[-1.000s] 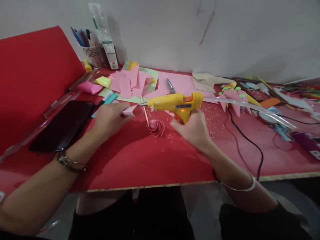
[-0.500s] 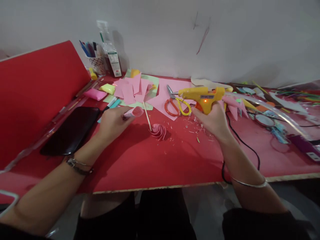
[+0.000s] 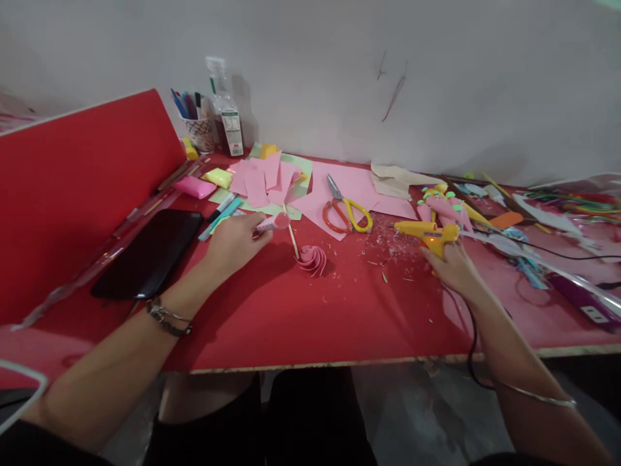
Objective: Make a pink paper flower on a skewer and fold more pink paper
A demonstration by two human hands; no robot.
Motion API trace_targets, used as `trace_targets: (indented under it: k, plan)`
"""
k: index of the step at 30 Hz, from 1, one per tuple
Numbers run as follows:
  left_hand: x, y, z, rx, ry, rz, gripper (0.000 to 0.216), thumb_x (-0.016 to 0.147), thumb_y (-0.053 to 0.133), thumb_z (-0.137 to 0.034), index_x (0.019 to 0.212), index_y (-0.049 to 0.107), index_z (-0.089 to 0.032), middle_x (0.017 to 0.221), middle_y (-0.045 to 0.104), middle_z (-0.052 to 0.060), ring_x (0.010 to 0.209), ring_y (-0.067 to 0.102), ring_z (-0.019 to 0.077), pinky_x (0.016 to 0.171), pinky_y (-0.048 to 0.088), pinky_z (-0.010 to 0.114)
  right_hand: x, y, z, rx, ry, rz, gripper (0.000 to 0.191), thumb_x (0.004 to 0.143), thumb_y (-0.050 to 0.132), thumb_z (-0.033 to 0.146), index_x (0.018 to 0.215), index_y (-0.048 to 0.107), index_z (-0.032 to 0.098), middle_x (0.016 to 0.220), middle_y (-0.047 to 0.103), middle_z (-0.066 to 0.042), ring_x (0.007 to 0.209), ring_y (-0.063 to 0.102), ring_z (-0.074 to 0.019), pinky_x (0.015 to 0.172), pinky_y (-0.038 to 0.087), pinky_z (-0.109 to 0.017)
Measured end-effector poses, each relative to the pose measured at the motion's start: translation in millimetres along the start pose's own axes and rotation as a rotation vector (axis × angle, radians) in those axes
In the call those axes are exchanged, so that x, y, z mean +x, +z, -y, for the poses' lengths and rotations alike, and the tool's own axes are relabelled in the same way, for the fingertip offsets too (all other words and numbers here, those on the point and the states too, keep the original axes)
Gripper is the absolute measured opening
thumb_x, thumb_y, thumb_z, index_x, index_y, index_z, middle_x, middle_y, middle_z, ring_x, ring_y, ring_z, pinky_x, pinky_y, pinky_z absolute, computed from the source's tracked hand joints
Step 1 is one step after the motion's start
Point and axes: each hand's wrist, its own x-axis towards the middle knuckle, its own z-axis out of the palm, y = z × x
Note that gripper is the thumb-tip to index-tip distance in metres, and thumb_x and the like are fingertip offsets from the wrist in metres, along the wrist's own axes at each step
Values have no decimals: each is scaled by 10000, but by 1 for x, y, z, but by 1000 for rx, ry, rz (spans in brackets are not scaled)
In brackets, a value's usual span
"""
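My left hand (image 3: 235,243) is closed around a rolled pink paper cone (image 3: 275,222), its wide end facing right. Just right of it, a swirled pink paper piece (image 3: 313,260) lies on the table, with a thin wooden stick (image 3: 293,241) running up from it. My right hand (image 3: 455,266) grips a yellow hot glue gun (image 3: 416,228) by its handle; the nozzle points left and an orange light glows on it. Scissors (image 3: 334,186) with one red and one yellow handle rest on pink paper between the hands.
A black phone (image 3: 150,255) lies at left near markers (image 3: 226,213). Cut pink paper pieces (image 3: 255,181), a glass bottle (image 3: 233,133) and a pen cup (image 3: 200,134) stand behind. Pink paper cones (image 3: 449,210) and craft scraps clutter the right. A black cord (image 3: 473,343) hangs over the edge.
My right hand has moved right and lower with the glue gun, away from the scissors. My left hand still holds the paper cone; the view has shifted slightly.
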Motion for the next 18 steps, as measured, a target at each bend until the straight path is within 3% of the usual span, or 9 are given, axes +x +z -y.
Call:
trace_targets:
  k: [6,10,12,15,18]
  plan:
    - [0,1,2,-62,11,2,144,691,402,-206,549,424,-199,498,501,1,477,453,129,476,301,242,-4,-8,-2,-265,-80,59,340,747,444,376,912,547,97,881,556,-190,859,523,-333,725,402,-454]
    - [0,2,2,-127,20,27,127,688,388,-190,568,427,-192,512,498,3,483,441,124,479,302,241,-18,-27,8,-459,-61,215,328,759,462,395,883,564,110,821,591,-211,808,563,-334,623,425,-402]
    - [0,4,2,-165,16,30,116,684,384,-188,578,430,-188,526,500,5,493,442,122,481,301,237,-29,-38,23,-497,-22,313,238,755,481,339,816,583,133,768,612,-177,746,591,-305,615,434,-388]
    - [0,5,3,-194,4,42,107,681,379,-197,592,436,-184,541,502,9,503,440,122,488,304,237,-43,-52,55,-383,-101,418,289,758,490,341,942,579,137,856,637,-142,771,609,-280,681,455,-386]
    - [1,5,3,-191,-9,64,106,675,380,-212,610,455,-177,550,505,16,509,436,127,499,309,243,-45,-57,92,-209,-320,418,405,761,498,279,1145,490,149,1094,578,-124,949,566,-266,816,438,-394]
